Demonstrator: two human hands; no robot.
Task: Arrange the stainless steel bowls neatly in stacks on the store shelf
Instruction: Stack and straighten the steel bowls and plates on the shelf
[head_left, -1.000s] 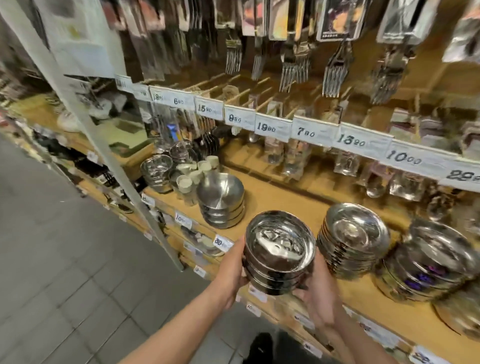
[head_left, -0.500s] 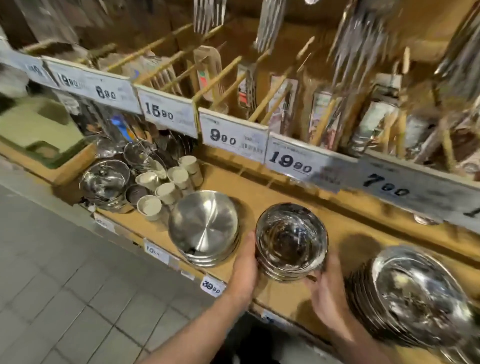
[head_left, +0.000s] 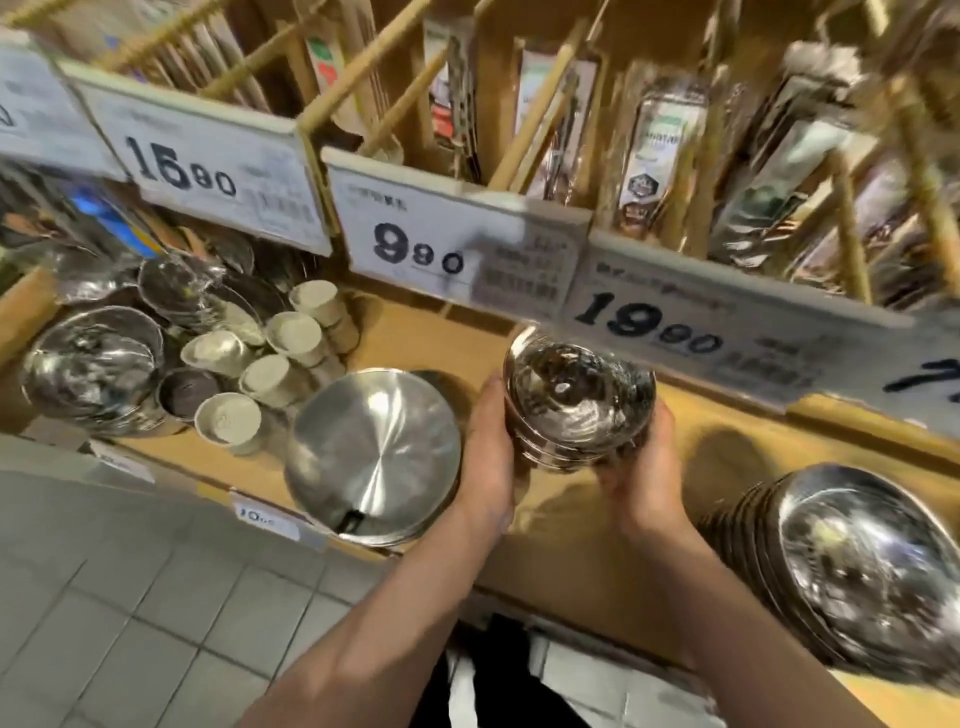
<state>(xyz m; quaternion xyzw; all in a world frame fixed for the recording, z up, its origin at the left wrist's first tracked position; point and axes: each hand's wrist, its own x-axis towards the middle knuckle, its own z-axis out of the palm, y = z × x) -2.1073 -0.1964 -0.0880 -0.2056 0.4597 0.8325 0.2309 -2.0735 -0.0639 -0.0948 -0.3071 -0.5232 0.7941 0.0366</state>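
Note:
A stack of small shiny steel bowls (head_left: 576, 405) is over the wooden shelf (head_left: 431, 338), under the price tags. My left hand (head_left: 491, 457) grips its left side and my right hand (head_left: 641, 473) grips its right side. Whether the stack touches the shelf board is hidden by my hands. To its left stands a stack of wider brushed steel bowls (head_left: 374, 457) at the shelf's front edge. At the right edge is another stack of wide shiny bowls (head_left: 852, 561).
Cream cups (head_left: 283, 364) and wrapped steel bowls (head_left: 93, 369) crowd the shelf's left end. Price tags (head_left: 452, 244) hang from the upper shelf just above the held stack. Packaged utensils (head_left: 654, 150) fill the wooden dividers above. Grey floor tiles (head_left: 130, 597) lie below.
Both hands have carried the small bowl stack leftward and deeper onto the shelf, beside the brushed bowls. My view has come closer to the shelf.

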